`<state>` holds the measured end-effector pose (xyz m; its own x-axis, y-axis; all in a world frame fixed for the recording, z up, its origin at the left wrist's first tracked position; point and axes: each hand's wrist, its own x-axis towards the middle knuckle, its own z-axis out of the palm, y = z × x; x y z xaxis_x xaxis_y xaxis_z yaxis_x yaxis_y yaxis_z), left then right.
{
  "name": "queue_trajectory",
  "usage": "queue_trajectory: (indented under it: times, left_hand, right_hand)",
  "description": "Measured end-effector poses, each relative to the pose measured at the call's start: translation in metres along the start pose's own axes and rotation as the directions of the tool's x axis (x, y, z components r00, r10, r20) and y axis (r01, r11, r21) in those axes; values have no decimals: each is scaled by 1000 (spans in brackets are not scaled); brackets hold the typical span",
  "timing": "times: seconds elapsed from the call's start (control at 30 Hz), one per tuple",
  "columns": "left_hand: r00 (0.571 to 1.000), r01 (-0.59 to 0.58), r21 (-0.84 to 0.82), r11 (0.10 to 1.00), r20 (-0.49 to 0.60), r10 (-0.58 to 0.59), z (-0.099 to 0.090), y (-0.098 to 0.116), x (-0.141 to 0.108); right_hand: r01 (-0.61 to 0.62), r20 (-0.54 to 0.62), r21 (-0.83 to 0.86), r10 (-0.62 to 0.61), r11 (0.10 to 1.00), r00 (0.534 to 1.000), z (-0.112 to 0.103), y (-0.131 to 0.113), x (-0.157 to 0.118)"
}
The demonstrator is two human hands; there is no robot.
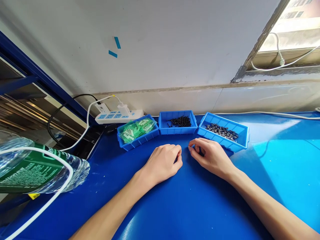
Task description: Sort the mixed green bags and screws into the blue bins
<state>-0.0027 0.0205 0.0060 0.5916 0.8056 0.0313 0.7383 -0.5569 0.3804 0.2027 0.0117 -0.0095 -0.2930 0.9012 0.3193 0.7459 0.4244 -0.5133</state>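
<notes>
My left hand rests on the blue tabletop, fingers curled in and thumb near the index finger; nothing shows in it. Just to its right, my right hand is loosely closed, with a small empty hollow between thumb and fingers. A narrow gap separates the two. Beyond them stand three blue bins. The left bin has a green-printed clear bag of whitish pieces in it. Black screws lie in the middle bin. Small dark metallic parts fill part of the right bin, nearest my right hand.
A large water bottle lies at the left, crossed by a white cable. Behind the left bin sits a power strip with plugs and cords. A wall closes off the back; a blue frame stands at left.
</notes>
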Motion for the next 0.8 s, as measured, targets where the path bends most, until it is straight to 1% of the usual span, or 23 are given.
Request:
queue_trajectory:
  times: [0.07, 0.1, 0.13, 0.17, 0.2, 0.23, 0.27, 0.3, 0.33, 0.37, 0.43, 0.5, 0.6, 0.67, 0.73, 0.8]
  left_hand:
    - [1000, -24, 5, 1000, -16, 24, -3, 1, 3]
    - [997, -50, 12, 999, -60, 51, -5, 1, 6]
    - [987, -83, 31, 996, -134, 87, -7, 1, 9]
    - [965, -118, 66, 991, -230, 130, -9, 1, 13]
    - [930, -141, 113, 984, -325, 171, -11, 0, 18]
    - [897, -146, 165, 975, -394, 201, -13, -1, 24]
    - [877, -136, 206, 969, -430, 214, -15, -3, 29]
    - [872, -113, 228, 967, -445, 206, -17, -5, 35]
    - [880, -84, 236, 968, -438, 183, -17, -7, 41]
    - [899, -56, 234, 971, -412, 151, -18, -10, 46]
    - [949, -18, 212, 977, -304, 84, -16, -16, 53]
    - [972, -3, 188, 982, -230, 47, -14, -20, 56]
    - [979, -17, 174, 985, -199, 52, -8, -21, 53]
    - [978, -44, 166, 985, -194, 76, -4, -21, 49]
    - [969, -88, 168, 982, -212, 123, 1, -21, 43]
    - [947, -145, 200, 969, -255, 194, 7, -22, 35]
  right_hand:
    - [15, -41, 22, -14, 1000, 999, 0, 0, 0]
    - [17, -68, 31, -15, 999, 998, -1, 0, 0]
    - [16, -98, 36, -12, 999, 995, -1, 0, -1]
    - [16, -124, 41, -11, 999, 992, -1, 0, -1]
    - [17, -146, 46, -10, 999, 989, -2, -1, -1]
    - [21, -165, 51, -12, 998, 986, -2, -1, -1]
    - [24, -184, 54, -14, 998, 983, -3, -1, -2]
    - [24, -200, 56, -13, 998, 980, -3, -2, -2]
    - [21, -212, 58, -8, 998, 977, -4, -2, -2]
    - [16, -224, 64, -1, 998, 975, -4, -3, -2]
    - [-3, -247, 89, 25, 996, 969, -5, -3, -1]
    - [-32, -276, 118, 64, 992, 959, -6, -4, -1]
    - [-109, -327, 132, 147, 985, 934, -8, -5, -1]
    - [-169, -336, 125, 202, 978, 920, -9, -6, -1]
    - [-208, -325, 123, 238, 970, 916, -9, -6, -1]
    - [-219, -313, 133, 251, 967, 916, -7, -4, -2]
